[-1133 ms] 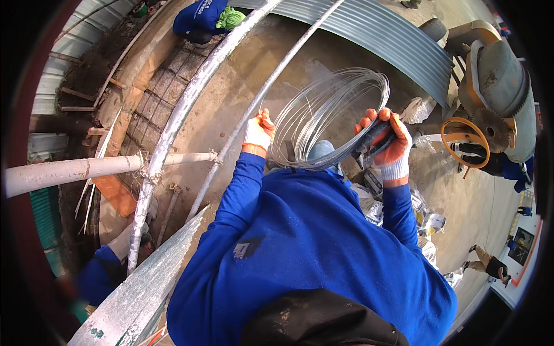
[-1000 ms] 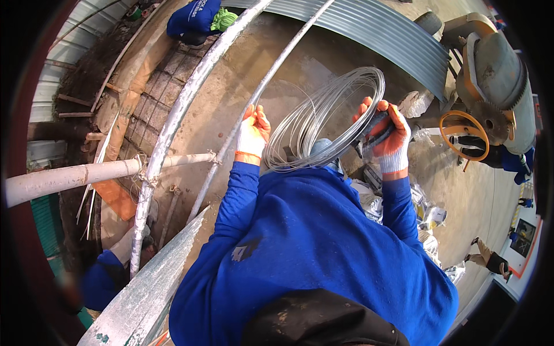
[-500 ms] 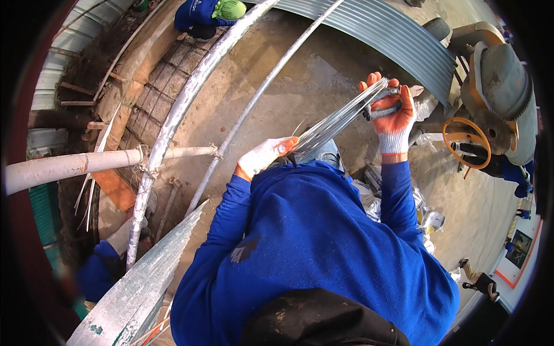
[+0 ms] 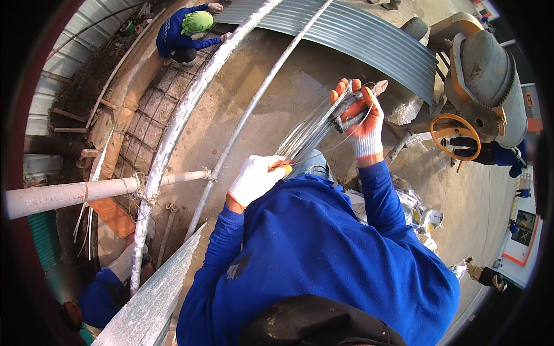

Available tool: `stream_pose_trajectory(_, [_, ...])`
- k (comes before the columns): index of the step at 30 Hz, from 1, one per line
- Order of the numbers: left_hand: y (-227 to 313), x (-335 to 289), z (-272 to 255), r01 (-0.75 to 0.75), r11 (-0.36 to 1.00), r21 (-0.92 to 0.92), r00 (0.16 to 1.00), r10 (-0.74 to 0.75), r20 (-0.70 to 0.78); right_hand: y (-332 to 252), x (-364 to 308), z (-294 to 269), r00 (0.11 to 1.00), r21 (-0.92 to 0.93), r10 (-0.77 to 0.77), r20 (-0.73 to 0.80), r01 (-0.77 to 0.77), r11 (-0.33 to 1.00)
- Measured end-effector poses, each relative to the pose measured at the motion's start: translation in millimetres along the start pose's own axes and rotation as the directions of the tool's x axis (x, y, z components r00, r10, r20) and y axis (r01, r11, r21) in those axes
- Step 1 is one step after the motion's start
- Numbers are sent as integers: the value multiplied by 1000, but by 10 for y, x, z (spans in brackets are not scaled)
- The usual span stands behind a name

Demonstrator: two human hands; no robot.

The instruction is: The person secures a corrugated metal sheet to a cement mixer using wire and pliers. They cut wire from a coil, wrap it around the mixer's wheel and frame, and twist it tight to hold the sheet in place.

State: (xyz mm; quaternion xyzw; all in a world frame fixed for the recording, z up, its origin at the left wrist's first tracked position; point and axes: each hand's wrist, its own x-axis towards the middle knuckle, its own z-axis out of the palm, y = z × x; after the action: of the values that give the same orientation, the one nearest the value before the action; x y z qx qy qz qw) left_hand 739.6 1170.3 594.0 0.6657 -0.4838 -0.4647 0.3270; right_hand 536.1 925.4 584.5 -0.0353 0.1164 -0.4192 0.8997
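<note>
A bundle of thin, shiny steel wires [image 4: 309, 135] slants between my hands in front of my chest. My left hand [image 4: 258, 180], in a white glove with orange fingers, is closed on its lower end, thumb and fingers pinched together. Higher up, my right hand [image 4: 365, 124], gloved alike, has its fingers curled around the upper end and a grey-handled tool that looks like pliers [image 4: 348, 112]. The tool's handles lie across the palm; its jaws are not clear. One loose wire bows out of the bundle near my right wrist.
Two long poles [image 4: 242, 127] and a crossing pipe [image 4: 75, 196] stand at left, near a jagged metal sheet [image 4: 156, 288]. A co-worker [image 4: 184, 32] crouches over a rebar grid [image 4: 156, 112]; another is at lower left. Corrugated sheet [image 4: 346, 40] and a concrete mixer [image 4: 485, 81] lie beyond.
My hands have shifted slightly left in view and the wires have fanned apart, with one bowing out by my right wrist. The far co-worker's arms now reach out toward the poles.
</note>
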Motion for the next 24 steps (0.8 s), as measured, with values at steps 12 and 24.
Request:
stream_pose_trajectory(12, [487, 71, -17, -181, 912, 369, 930, 281, -239, 563, -116, 25, 988, -438, -102, -113, 43, 898])
stream_pose_trajectory(24, [1003, 565, -1320, -276, 598, -753, 936, -11, -352, 504, 26, -134, 978, -572, -82, -193, -44, 819])
